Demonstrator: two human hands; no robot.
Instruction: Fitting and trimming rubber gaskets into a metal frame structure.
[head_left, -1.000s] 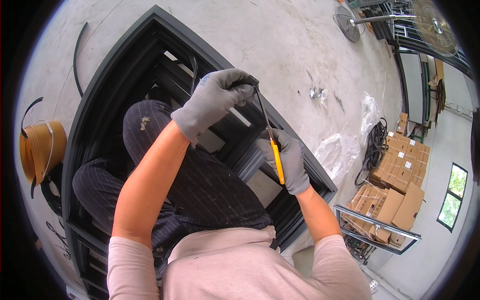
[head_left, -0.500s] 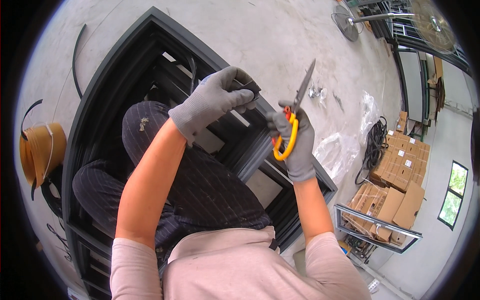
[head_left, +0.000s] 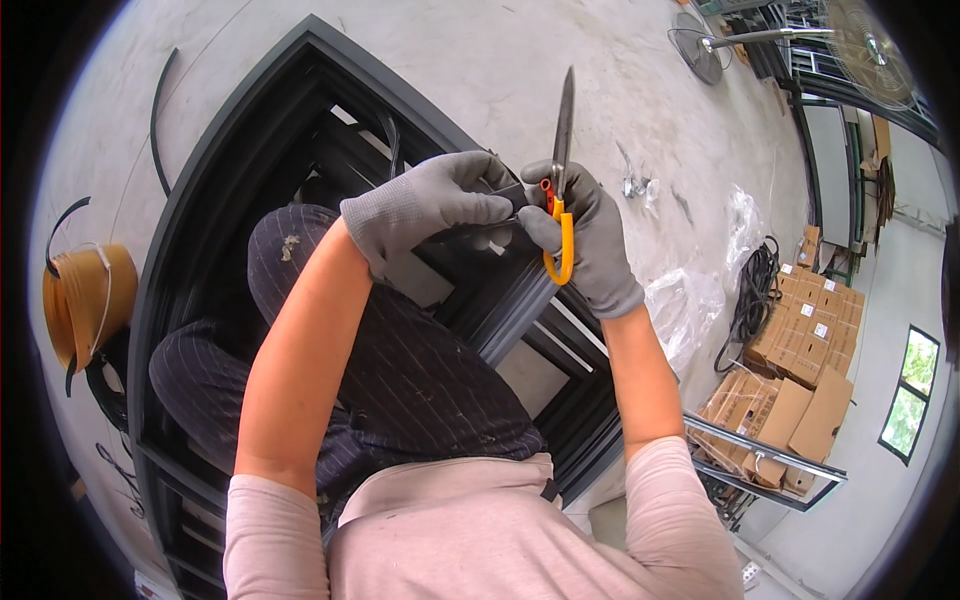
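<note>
Over the dark frame [head_left: 385,80], a small black piece [head_left: 516,194] is pinched in the left hand [head_left: 430,205], its right end beside the right hand [head_left: 592,235], where scissors [head_left: 558,208] are gripped, blades pointing away.

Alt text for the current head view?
Gray-gloved right grip holds yellow-handled scissors, blades toward the picture's top, beside the left grip, which holds a small dark piece. A large dark frame lies beneath; cardboard boxes sit at right.

Grey-gloved hands [head_left: 432,203], pale pink shirt [head_left: 450,535], dark pinstriped trousers [head_left: 415,370]
</note>
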